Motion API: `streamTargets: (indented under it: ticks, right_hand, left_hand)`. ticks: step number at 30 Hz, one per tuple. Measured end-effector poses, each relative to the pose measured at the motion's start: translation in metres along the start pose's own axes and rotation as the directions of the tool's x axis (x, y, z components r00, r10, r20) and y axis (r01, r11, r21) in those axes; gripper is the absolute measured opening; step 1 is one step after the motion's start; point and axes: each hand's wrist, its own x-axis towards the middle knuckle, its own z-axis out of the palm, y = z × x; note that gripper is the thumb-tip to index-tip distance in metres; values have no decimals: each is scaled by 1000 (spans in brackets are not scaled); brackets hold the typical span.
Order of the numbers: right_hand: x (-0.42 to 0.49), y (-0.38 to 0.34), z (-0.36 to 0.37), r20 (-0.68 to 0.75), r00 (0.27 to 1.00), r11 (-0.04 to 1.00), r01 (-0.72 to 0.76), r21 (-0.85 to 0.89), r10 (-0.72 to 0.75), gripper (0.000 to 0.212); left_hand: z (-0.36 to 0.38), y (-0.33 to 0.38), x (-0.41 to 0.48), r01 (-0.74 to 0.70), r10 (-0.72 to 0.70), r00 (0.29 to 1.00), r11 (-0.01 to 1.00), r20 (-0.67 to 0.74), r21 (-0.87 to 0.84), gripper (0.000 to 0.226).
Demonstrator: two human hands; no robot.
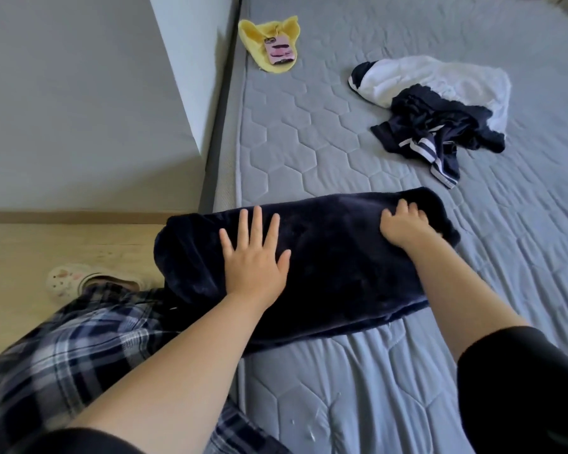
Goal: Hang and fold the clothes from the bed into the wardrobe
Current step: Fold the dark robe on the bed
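Left hand [254,257] flat, fingers spread, pressing folded navy fleece garment [325,257] at bed [309,152] edge. Right hand [404,224] fingers curled on its far end; thumb hidden. Garment's left end overhangs mattress.

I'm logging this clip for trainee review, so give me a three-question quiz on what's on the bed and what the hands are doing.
1. True or false: the left hand lies flat on the dark navy garment.
2. What rests on the yellow cloth? A) phone B) sock C) hanger
3. What does the right hand grip?

Key: 1 true. 2 A, a phone. 3 the navy garment's far end.
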Motion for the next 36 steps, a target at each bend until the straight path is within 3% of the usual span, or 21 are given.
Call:
streamTargets:
  ticks: [2,3,5,7,15,16,19,22,25,26,28,29,30,32,36]
  right_hand:
    - [-10,-24,-5,-182,969,986,165,-40,-169,61]
    - [-20,-36,2,-293,898,945,315,-90,-328,59]
    - [-43,-47,33,-293,773,826,509,-243,-562,55]
    - [-52,-42,59,-171,817,816,485,-313,-551,55]
    - [-50,-88,43,-79,943,926,298,-232,-323,60]
    - [-56,-100,41,-138,913,915,357,-187,-385,58]
    - [-84,-131,62,-286,731,781,608,-141,-620,50]
    - [-101,-130,101,-294,683,741,648,-179,-669,47]
    - [-96,-126,112,-406,672,755,652,-72,-619,47]
    - [-93,-125,113,-424,670,756,652,-57,-609,48]
    - [-90,-125,115,-437,666,753,656,-41,-604,49]
    - [-90,-125,116,-435,668,753,657,-36,-604,49]
    - [-91,-125,117,-436,669,753,657,-31,-602,49]
    - [-90,-126,119,-439,674,761,647,-36,-594,48]
    - [-84,-133,118,-388,717,799,594,-92,-579,44]
  left_hand:
    - [4,4,-4,-36,35,999,999,18,40,68]
    - [6,5,-4,-42,41,999,998,17,46,68]
    - [7,1,-3,-57,57,998,998,17,30,67]
    - [6,-8,-3,-95,95,995,995,18,-4,65]
    - [-4,-20,0,-95,100,995,981,21,-167,59]
    - [-6,-20,1,-90,93,996,974,5,-206,60]
    - [-10,-37,-2,-65,54,997,958,-47,-279,58]
    - [-4,-73,-8,130,-124,991,966,40,-222,60]
    - [7,-101,-14,466,-382,880,810,282,-357,75]
    - [9,-105,-14,567,-444,823,686,354,-457,82]
    - [10,-112,-14,698,-531,692,322,489,-639,94]
    - [9,-115,-14,736,-533,624,155,571,-659,95]
    - [6,-117,-14,768,-503,576,64,645,-637,90]
    - [-2,-121,-12,807,-433,555,74,711,-586,76]
    - [-16,-131,0,780,-411,607,147,680,-608,55]
